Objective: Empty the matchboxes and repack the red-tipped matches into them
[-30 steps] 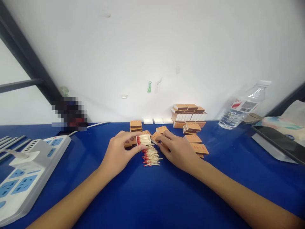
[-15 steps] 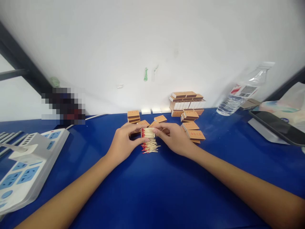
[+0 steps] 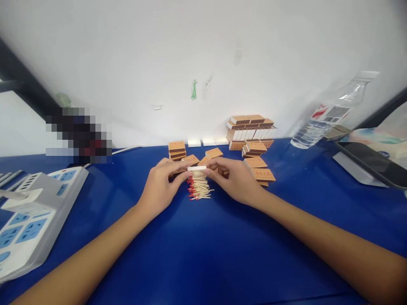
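Note:
My left hand (image 3: 159, 186) and my right hand (image 3: 233, 180) both pinch a small white matchbox tray (image 3: 196, 168) by its ends, just above the blue table (image 3: 203, 254). The tray is turned so its thin white edge faces me. A loose pile of red-tipped matches (image 3: 199, 189) lies right under it. Brown matchboxes (image 3: 190, 160) lie scattered behind my fingers.
More matchboxes are stacked against the wall (image 3: 249, 131) and lie to the right (image 3: 262, 174). A short stack of matchboxes (image 3: 177, 149) stands at the back. A white power strip (image 3: 28, 212) is at left. A water bottle (image 3: 330, 116) and a phone (image 3: 372, 167) are at right.
The tray was tipped up from showing its matches to showing its white edge. My right hand came in to grip its other end. The view shifted slightly upward.

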`<state>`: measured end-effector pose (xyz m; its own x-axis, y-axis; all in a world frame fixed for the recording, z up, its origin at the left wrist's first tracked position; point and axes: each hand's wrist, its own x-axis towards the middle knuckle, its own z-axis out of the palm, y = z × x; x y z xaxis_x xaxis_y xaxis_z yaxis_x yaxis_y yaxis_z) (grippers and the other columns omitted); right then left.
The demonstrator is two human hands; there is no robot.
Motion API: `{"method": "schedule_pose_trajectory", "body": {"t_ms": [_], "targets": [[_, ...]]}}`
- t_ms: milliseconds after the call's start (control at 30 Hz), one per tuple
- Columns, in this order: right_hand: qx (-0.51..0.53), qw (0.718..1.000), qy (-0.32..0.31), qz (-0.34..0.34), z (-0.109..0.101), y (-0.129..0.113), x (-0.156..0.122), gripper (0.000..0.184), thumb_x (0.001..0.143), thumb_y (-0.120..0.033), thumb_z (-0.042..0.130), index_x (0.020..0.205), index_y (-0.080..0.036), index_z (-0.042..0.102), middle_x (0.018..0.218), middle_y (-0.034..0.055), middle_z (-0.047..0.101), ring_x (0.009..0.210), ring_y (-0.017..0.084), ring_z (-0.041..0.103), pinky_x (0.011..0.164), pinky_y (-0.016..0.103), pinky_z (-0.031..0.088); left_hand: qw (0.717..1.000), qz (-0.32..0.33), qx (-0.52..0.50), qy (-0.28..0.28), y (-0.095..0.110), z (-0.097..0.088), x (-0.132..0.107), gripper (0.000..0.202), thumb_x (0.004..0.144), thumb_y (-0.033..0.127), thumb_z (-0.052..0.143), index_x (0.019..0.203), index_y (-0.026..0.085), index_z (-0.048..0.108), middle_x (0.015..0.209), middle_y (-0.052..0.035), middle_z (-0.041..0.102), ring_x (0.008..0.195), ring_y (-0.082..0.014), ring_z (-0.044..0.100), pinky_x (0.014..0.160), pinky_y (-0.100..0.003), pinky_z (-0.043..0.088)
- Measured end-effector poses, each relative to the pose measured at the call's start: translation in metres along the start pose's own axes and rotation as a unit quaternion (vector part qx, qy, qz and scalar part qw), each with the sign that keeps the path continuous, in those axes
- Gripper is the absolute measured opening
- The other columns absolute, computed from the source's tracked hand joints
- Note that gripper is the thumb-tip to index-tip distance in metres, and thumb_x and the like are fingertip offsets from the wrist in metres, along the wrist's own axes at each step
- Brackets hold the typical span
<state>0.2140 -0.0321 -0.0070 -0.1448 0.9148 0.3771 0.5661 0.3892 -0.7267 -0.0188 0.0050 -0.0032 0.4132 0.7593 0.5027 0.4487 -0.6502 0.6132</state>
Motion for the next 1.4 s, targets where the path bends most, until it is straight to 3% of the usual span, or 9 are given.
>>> {"method": "schedule_pose_trajectory", "body": {"t_ms": [233,433,633,767,933,1133,1267,1400], "targets": [[-0.103,0.989,0.013,-0.104,-0.006,-0.001,-0.009,0.018,0.1,-0.035,0.063,0.107,-0.021,0.073,0.087,0.0015,0.074,0.063,0.011,0.059,0.063,0.026,0.046,0.995,0.093,0.039,-0.001,0.003,-0.009,0.001,0.018,0.092,0.028,0.075,0.11,0.027,0.08,0.104,-0.0024,0.08,0.099,-0.0207,0.069,0.091,-0.037,0.059],[-0.169,0.956,0.058,-0.231,-0.009,0.0,-0.014,0.017,0.103,-0.028,0.06,0.112,-0.02,0.072,0.097,0.0031,0.077,0.078,0.012,0.068,0.066,0.026,0.048,0.976,0.203,0.064,0.036,0.012,-0.015,0.001,0.018,0.091,0.023,0.076,0.109,0.025,0.079,0.098,-0.0013,0.081,0.09,-0.0192,0.068,0.082,-0.035,0.059],[-0.197,0.936,0.101,-0.275,-0.01,-0.001,-0.017,0.015,0.102,-0.024,0.063,0.113,-0.02,0.072,0.102,0.004,0.078,0.091,0.015,0.072,0.077,0.027,0.054,0.968,0.23,0.081,0.063,0.015,-0.018,0.001,0.02,0.09,0.02,0.077,0.109,0.025,0.078,0.097,-0.0003,0.081,0.09,-0.0184,0.069,0.082,-0.035,0.06],[-0.171,0.941,0.125,-0.265,-0.01,-0.009,-0.018,0.013,0.102,-0.026,0.062,0.11,-0.021,0.072,0.098,0.0031,0.078,0.078,0.012,0.069,0.069,0.026,0.053,0.968,0.228,0.082,0.062,0.015,-0.017,0.001,0.028,0.092,0.019,0.074,0.12,0.026,0.075,0.11,-0.0018,0.08,0.096,-0.0182,0.068,0.089,-0.036,0.058],[-0.092,0.973,0.113,-0.181,-0.005,-0.017,-0.02,0.012,0.102,-0.029,0.062,0.107,-0.021,0.069,0.086,0.0003,0.071,0.064,0.009,0.06,0.058,0.023,0.048,0.984,0.168,0.049,0.039,0.019,-0.014,-0.002,0.023,0.098,0.021,0.066,0.12,0.023,0.074,0.109,-0.0039,0.078,0.098,-0.0173,0.067,0.086,-0.033,0.057],[-0.045,0.99,0.057,-0.118,-0.004,-0.013,-0.021,0.033,0.103,-0.035,0.06,0.134,-0.023,0.056,0.096,0.0005,0.073,0.068,0.011,0.063,0.063,0.026,0.049,0.998,0.009,0.036,0.051,0.027,-0.014,-0.004,0.026,0.099,0.033,0.064,0.122,0.024,0.073,0.097,-0.002,0.077,0.088,-0.0163,0.07,0.085,-0.031,0.057],[-0.079,0.99,0.045,-0.112,-0.005,-0.014,-0.023,0.031,0.104,-0.033,0.057,0.133,-0.023,0.056,0.1,0.001,0.073,0.064,0.01,0.062,0.064,0.027,0.047,0.993,-0.07,-0.001,0.097,0.022,-0.038,0.016,0.028,0.093,0.042,0.067,0.108,0.021,0.078,0.098,-0.0041,0.079,0.084,-0.0179,0.072,0.076,-0.029,0.058],[-0.113,0.987,0.047,-0.106,-0.004,-0.012,-0.022,0.025,0.104,-0.031,0.056,0.126,-0.022,0.061,0.099,0.0011,0.073,0.062,0.009,0.061,0.065,0.027,0.044,0.975,-0.134,0.05,0.172,-0.01,-0.072,0.057,0.033,0.088,0.047,0.069,0.104,0.02,0.08,0.095,-0.0043,0.079,0.082,-0.0199,0.072,0.071,-0.029,0.056]]}}
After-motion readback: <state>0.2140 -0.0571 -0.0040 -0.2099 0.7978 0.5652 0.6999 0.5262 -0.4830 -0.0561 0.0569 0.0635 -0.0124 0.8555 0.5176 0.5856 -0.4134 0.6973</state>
